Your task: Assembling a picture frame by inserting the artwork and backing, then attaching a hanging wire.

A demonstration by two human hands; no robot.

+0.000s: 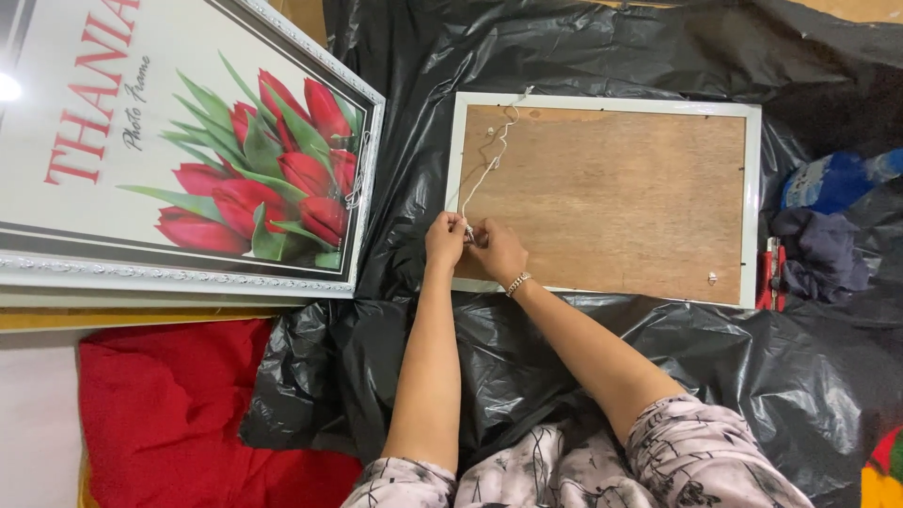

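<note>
Nearest: patterned pale sleeves, both forearms reaching away over a crumpled black plastic sheet [527,367] that covers the floor. A red cloth [179,414] lies near left, partly under the sheet.

Left hand [444,240] and right hand [497,252] are close together, almost touching, at the near-left corner of a white picture frame [751,198] lying face down, brown backing board [611,198] up. Fingertips of both hands pinch the near end of a white string [484,165]; a beaded bracelet [517,282] sits on the right wrist.

The string runs away from the hands in a loose wavy line to the frame's far-left edge.

Left, well apart: a larger silver-edged frame [369,188] showing red tulips. Far right: bundled blue and dark cloth [828,226].
</note>
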